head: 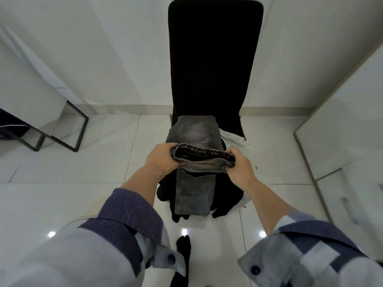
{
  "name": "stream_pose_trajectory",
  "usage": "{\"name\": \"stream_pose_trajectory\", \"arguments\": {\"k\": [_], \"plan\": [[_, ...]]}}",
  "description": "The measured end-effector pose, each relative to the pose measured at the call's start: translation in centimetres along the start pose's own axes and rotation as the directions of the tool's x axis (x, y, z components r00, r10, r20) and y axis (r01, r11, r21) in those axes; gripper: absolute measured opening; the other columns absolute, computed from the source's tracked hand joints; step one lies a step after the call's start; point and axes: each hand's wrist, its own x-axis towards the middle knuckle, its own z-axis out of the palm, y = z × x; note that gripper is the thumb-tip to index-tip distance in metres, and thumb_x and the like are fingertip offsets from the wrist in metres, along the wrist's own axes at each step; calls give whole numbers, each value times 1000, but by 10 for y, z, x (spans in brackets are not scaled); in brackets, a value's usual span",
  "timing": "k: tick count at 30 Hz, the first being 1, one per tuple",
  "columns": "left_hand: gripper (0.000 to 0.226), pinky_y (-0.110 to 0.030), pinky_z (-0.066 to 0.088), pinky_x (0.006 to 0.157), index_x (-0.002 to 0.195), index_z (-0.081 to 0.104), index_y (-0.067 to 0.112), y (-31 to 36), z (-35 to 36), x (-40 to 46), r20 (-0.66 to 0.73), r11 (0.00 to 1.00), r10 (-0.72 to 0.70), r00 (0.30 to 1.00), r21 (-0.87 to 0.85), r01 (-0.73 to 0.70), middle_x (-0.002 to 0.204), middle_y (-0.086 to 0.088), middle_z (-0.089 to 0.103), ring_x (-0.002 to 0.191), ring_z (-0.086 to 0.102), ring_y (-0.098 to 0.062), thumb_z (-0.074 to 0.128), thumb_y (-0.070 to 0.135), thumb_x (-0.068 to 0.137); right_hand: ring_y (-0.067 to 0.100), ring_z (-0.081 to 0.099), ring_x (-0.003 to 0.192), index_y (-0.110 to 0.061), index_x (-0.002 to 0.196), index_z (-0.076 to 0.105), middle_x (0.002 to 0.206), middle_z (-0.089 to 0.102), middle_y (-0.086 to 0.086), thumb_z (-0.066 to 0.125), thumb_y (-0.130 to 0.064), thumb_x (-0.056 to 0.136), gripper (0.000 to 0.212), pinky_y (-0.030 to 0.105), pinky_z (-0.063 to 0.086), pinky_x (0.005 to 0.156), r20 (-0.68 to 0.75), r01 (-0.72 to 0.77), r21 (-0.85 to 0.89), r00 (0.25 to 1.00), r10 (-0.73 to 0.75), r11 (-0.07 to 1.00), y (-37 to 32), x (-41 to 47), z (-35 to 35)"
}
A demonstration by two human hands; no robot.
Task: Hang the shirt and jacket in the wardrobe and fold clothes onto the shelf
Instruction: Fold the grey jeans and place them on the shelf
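Right at the bottom of the head view, two rolled-back sleeves, grey with dark blue cuffs and dark buttons: the left sleeve [116,235] and the right sleeve [306,245], forearms bare and reaching forward. Between them a dark-socked foot [183,247] stands on the glossy white tiled floor [62,193], three bright light spots reflected in the tiles.

Up to the hands. The left hand [160,159] has its fingers curled round the left end of a folded edge of the grey jeans [193,195], and the right hand [240,165] grips the right end of that same edge, fingers wrapped over the denim. The jeans are held taut between them above the seat, one length hanging down toward the camera, another length lying back toward the backrest.

Behind and beneath sits the black chair [215,59], tall back upright against the white wall. Dark clothing [228,195] hangs over the front of the seat under the jeans, and a pale garment [234,139] pokes out at the right side of the seat, just beside the right hand.

Far left, a dark metal frame [78,129] stands on the floor.
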Motion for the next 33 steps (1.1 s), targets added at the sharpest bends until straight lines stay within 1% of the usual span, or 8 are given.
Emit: {"name": "stream_pose_trajectory", "arguments": {"k": [4, 10, 12, 15, 18, 21, 27, 33], "plan": [[28, -32, 53, 84, 101, 67, 31, -32, 41, -12, 212, 964, -49, 976, 267, -10, 101, 2, 71, 96, 65, -23, 64, 22, 75, 21, 55, 76, -18, 90, 48, 79, 60, 1, 55, 10, 79, 30, 29, 35, 58, 62, -84, -98, 994, 90, 992, 49, -24, 30], [71, -47, 37, 106, 146, 26, 36, -72, 82, -10, 505, 764, -133, 853, 600, -236, 150, 5, 25, 135, 32, -24, 62, 26, 85, 25, 55, 98, -26, 101, 46, 106, 53, -1, 67, 2, 73, 45, 37, 49, 77, 324, -74, -341, 927, 192, 937, 94, -42, 57], [70, -48, 32, 110, 149, 20, 37, -76, 86, 1, 501, 746, -141, 854, 621, -241, 157, 4, 17, 142, 22, -23, 53, 18, 90, 28, 41, 122, -30, 113, 49, 132, 39, -1, 65, -5, 74, 49, 42, 42, 98, 448, -15, -465, 859, 250, 885, 101, -37, 63], [63, -50, 19, 116, 151, 14, 36, -76, 94, 28, 410, 764, -115, 905, 618, -183, 160, 4, 7, 147, 8, -21, 43, 22, 96, 27, 8, 143, -41, 121, 49, 152, 14, -3, 53, -3, 78, 57, 50, 9, 117, 547, -154, -496, 709, 445, 855, 94, -13, 68], [55, -53, 10, 117, 152, 11, 32, -81, 107, 63, 320, 752, -76, 944, 640, -157, 161, 4, 0, 148, 0, -22, 31, 37, 101, 29, 24, 134, -35, 109, 51, 140, 29, 2, 56, -8, 80, 40, 44, 24, 111, 320, -225, -380, 878, 356, 897, 92, 28, 77], [53, -56, 4, 117, 152, 17, 27, -91, 119, 104, 131, 715, 89, 987, 682, -155, 161, 2, 6, 148, 1, -21, 26, 40, 101, 34, 35, 123, -22, 127, 42, 138, 28, 9, 61, -14, 85, 46, 40, 40, 94, 62, -240, -343, 959, 277, 908, 100, 72, 92], [48, -55, 0, 116, 146, 35, 22, -96, 136, 192, -173, 736, 343, 923, 661, -149, 158, 0, 24, 148, 11, -20, 24, 37, 101, 31, 51, 122, -17, 146, 17, 141, 44, 10, 68, -40, 84, 84, 45, 47, 96, -169, -413, 51, 894, 415, 909, 125, 138, 134], [53, -54, 4, 118, 149, 27, 24, -124, 188, 188, -200, 799, 255, 946, 594, -90, 158, 2, 23, 148, 12, -18, 17, 39, 100, 29, 62, 105, -15, 121, 55, 115, 66, 7, 79, -53, 65, 72, 37, 49, 85, -281, -509, -93, 838, 468, 856, 140, 152, 140]]}}
